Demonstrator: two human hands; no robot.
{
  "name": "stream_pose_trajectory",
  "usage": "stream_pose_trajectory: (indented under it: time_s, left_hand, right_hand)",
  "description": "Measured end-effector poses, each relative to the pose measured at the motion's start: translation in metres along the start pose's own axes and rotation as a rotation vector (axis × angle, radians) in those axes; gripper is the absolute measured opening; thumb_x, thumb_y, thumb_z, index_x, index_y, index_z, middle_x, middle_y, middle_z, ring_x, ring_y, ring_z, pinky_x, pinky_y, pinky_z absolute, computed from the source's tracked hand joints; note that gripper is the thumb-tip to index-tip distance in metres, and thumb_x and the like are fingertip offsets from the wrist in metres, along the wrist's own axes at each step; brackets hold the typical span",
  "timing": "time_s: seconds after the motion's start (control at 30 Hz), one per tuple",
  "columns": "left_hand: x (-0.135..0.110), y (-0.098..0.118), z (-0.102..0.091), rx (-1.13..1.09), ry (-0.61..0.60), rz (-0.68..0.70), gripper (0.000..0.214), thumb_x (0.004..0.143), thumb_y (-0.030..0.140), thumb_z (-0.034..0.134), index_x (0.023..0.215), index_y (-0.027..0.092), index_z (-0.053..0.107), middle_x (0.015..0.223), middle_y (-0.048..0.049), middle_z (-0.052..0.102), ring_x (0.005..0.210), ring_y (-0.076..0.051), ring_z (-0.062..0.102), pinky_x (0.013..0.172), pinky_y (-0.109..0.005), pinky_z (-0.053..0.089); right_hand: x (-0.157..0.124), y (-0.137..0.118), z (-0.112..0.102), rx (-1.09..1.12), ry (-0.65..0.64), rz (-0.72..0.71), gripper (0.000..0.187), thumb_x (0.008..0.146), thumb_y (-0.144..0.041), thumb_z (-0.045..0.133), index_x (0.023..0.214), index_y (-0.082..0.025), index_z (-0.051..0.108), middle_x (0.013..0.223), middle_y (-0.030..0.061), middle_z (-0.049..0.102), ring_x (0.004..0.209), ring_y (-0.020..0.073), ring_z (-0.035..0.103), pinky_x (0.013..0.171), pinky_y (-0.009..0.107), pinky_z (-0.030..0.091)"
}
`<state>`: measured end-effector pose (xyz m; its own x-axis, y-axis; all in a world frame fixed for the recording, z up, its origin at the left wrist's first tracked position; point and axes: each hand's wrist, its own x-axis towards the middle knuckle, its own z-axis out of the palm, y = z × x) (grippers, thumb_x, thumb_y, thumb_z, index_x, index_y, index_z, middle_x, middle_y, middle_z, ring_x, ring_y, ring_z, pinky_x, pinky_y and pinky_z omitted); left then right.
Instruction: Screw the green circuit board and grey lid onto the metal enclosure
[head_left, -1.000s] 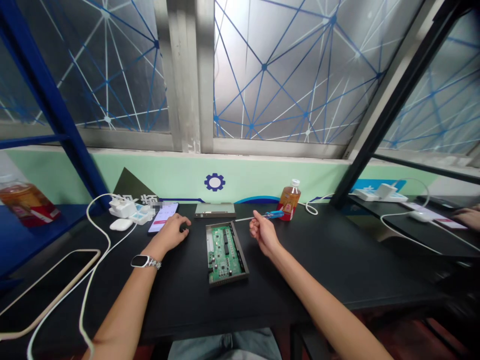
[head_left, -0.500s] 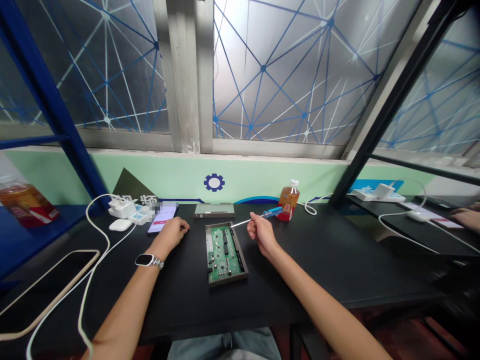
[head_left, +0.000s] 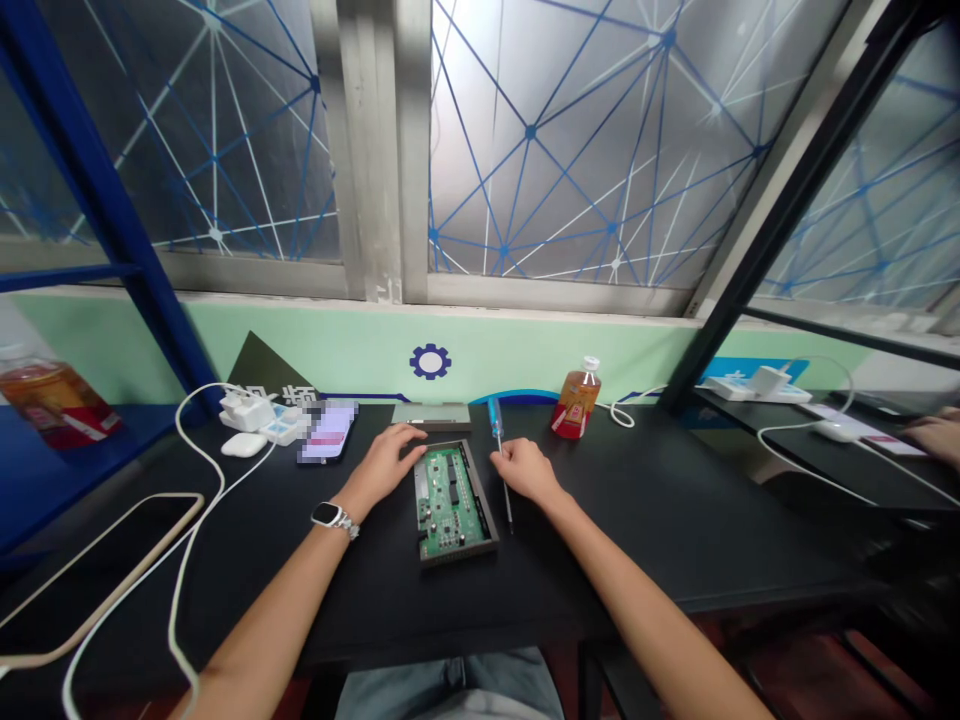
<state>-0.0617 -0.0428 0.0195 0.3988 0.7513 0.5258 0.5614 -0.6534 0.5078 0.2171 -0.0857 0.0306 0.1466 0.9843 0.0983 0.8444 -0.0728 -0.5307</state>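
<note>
An open grey metal case with a green circuit board (head_left: 448,498) lies on the black desk (head_left: 645,530) in front of me. My left hand (head_left: 390,462) rests against the case's upper left corner, fingers curled on its rim. My right hand (head_left: 523,469) pinches a screwdriver with a blue handle (head_left: 497,440); the handle points up and away, the shaft tip reaches down beside the case's right edge. A grey metal lid (head_left: 430,415) lies just behind the case.
A phone (head_left: 327,438), white earbud case (head_left: 243,444), charger (head_left: 245,410) and white cable (head_left: 180,560) sit at left. A drink bottle (head_left: 577,400) stands behind right. Another bottle (head_left: 52,395) is on the blue shelf. Another person's hand (head_left: 930,432) shows far right.
My left hand moved right from near the phone to the case's corner. My right hand swung the screwdriver from pointing left over the case to standing along its right side.
</note>
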Motion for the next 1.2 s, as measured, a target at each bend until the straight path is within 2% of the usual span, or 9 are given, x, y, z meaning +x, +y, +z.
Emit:
stream_pose_trajectory:
  time_s: [0.2, 0.37, 0.47, 0.53, 0.6, 0.73, 0.83, 0.97, 1.2]
  left_hand:
    - [0.003, 0.002, 0.021, -0.035, 0.009, 0.007, 0.025, 0.097, 0.028, 0.05, 0.099, 0.02, 0.074, 0.103, -0.0082, 0.071, 0.096, -0.022, 0.067, 0.091, -0.036, 0.05]
    - [0.004, -0.006, 0.027, -0.184, 0.065, -0.16, 0.02, 0.09, 0.028, 0.058, 0.094, 0.02, 0.077, 0.095, -0.007, 0.075, 0.086, -0.022, 0.069, 0.08, -0.034, 0.053]
    - [0.005, -0.01, 0.032, -0.264, 0.077, -0.243, 0.02, 0.087, 0.03, 0.061, 0.093, 0.02, 0.078, 0.095, -0.0077, 0.077, 0.087, -0.023, 0.07, 0.081, -0.036, 0.053]
    - [0.006, -0.011, 0.035, -0.308, 0.085, -0.275, 0.02, 0.085, 0.031, 0.063, 0.091, 0.019, 0.078, 0.095, -0.0082, 0.078, 0.087, -0.024, 0.071, 0.083, -0.037, 0.054]
    - [0.007, -0.012, 0.037, -0.347, 0.095, -0.299, 0.02, 0.083, 0.032, 0.065, 0.09, 0.02, 0.079, 0.095, -0.0083, 0.078, 0.087, -0.025, 0.072, 0.084, -0.038, 0.055]
    - [0.01, -0.012, 0.039, -0.377, 0.116, -0.339, 0.018, 0.08, 0.032, 0.068, 0.088, 0.019, 0.079, 0.095, -0.0085, 0.079, 0.088, -0.025, 0.073, 0.085, -0.038, 0.055]
    - [0.012, -0.011, 0.04, -0.387, 0.12, -0.356, 0.018, 0.079, 0.031, 0.069, 0.088, 0.018, 0.079, 0.095, -0.0093, 0.079, 0.088, -0.026, 0.073, 0.086, -0.039, 0.055]
    - [0.012, -0.011, 0.04, -0.416, 0.107, -0.37, 0.021, 0.079, 0.032, 0.069, 0.088, 0.017, 0.079, 0.095, -0.0105, 0.079, 0.089, -0.027, 0.073, 0.087, -0.039, 0.055]
    - [0.009, -0.017, 0.034, -0.447, 0.12, -0.372, 0.039, 0.09, 0.05, 0.057, 0.09, 0.017, 0.076, 0.099, -0.0097, 0.078, 0.098, -0.027, 0.071, 0.091, -0.038, 0.052]
  right_hand:
    - [-0.01, -0.01, 0.002, -0.299, -0.105, -0.051, 0.027, 0.086, -0.04, 0.055, 0.071, -0.022, 0.067, 0.084, 0.0086, 0.073, 0.083, 0.0247, 0.068, 0.066, 0.028, 0.037]
    - [-0.012, -0.012, 0.0, -0.316, -0.113, -0.055, 0.031, 0.09, -0.045, 0.055, 0.074, -0.021, 0.067, 0.086, 0.0093, 0.073, 0.084, 0.0258, 0.069, 0.066, 0.029, 0.037]
    - [-0.014, -0.015, -0.002, -0.295, -0.054, -0.063, 0.028, 0.089, -0.046, 0.058, 0.08, -0.021, 0.064, 0.083, 0.0076, 0.071, 0.079, 0.0242, 0.066, 0.064, 0.029, 0.035]
    - [-0.019, -0.022, -0.002, -0.283, 0.046, -0.128, 0.026, 0.091, -0.046, 0.057, 0.087, -0.021, 0.063, 0.085, 0.0061, 0.069, 0.077, 0.0215, 0.064, 0.064, 0.028, 0.035]
    - [-0.027, -0.032, 0.0, -0.273, 0.133, -0.272, 0.026, 0.094, -0.044, 0.054, 0.089, -0.02, 0.062, 0.092, 0.0064, 0.066, 0.081, 0.0192, 0.061, 0.066, 0.027, 0.036]
    - [-0.042, -0.054, 0.013, -0.362, 0.057, -0.522, 0.03, 0.092, -0.043, 0.054, 0.077, -0.02, 0.065, 0.095, 0.011, 0.065, 0.098, 0.0255, 0.056, 0.072, 0.03, 0.041]
    - [-0.046, -0.063, 0.019, -0.432, 0.04, -0.516, 0.033, 0.09, -0.045, 0.054, 0.081, -0.018, 0.07, 0.103, 0.0163, 0.065, 0.104, 0.031, 0.053, 0.073, 0.034, 0.045]
    - [-0.043, -0.065, 0.021, -0.474, 0.021, -0.511, 0.032, 0.09, -0.039, 0.053, 0.084, -0.015, 0.073, 0.099, 0.0181, 0.066, 0.103, 0.032, 0.054, 0.074, 0.036, 0.047]
    - [-0.041, -0.066, 0.025, -0.356, 0.014, -0.439, 0.026, 0.089, -0.034, 0.056, 0.071, -0.019, 0.067, 0.092, 0.0098, 0.067, 0.094, 0.0233, 0.057, 0.065, 0.028, 0.043]
